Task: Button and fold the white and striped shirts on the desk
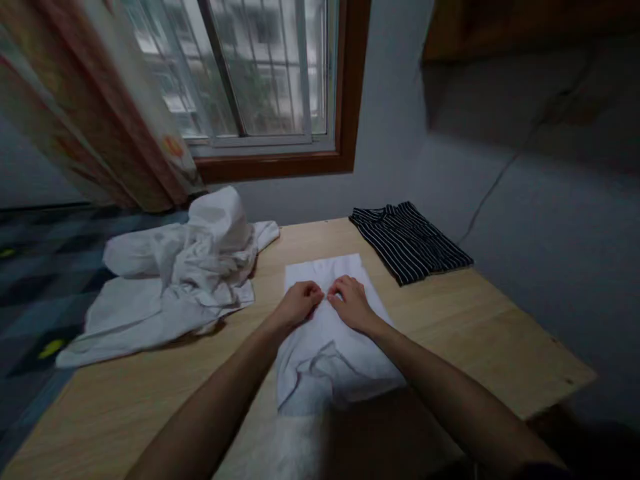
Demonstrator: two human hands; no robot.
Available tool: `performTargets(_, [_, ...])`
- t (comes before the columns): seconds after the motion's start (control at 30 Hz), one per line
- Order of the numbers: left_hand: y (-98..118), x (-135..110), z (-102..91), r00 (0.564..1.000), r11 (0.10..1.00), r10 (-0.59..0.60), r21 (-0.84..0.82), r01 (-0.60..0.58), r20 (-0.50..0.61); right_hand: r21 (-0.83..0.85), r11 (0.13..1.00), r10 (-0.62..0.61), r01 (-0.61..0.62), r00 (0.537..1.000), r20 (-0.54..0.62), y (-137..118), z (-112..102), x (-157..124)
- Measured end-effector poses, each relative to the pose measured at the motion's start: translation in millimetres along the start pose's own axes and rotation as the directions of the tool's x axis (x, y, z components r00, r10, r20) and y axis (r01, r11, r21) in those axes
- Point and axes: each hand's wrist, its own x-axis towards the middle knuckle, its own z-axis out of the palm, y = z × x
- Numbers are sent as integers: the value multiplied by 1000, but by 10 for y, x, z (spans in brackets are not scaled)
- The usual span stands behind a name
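Observation:
A white garment (345, 363) lies in a long, narrow shape on the wooden table in front of me. Its far end is fairly flat and straight-edged, while the near end is rumpled and reaches the table's front edge. Both hands rest on its upper middle, close together. My left hand (301, 301) has its fingers closed in a pinch at the fabric. Facing it, my right hand (349, 301) also pinches there, fingers curled. The small bit of cloth between the fingertips is partly hidden.
A heap of crumpled white cloth (200, 267) lies on the table's left side. At the back right, by the wall, is a folded black-and-white striped garment (410, 241). The wooden table (480, 340) ends at the right near a wall. Behind are a window (265, 73) and a curtain (100, 93).

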Motion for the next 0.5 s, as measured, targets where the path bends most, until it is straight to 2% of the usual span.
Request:
performTargets(0.2, [-1,18,30,1000,1000,12,-18,-12,-23,-12,1000,13,-14,996,-92,-44,22,-37])
performTargets(0.3, [-8,26,71,993,996,86,2,-86,-75,-26,999,18,-22,992,-126,-107,-8,-70])
performTargets(0.5, [-5,7,103,949,958,257,176,-226,-184,-58,995,67,-80,978,-197,-169,-31,-99])
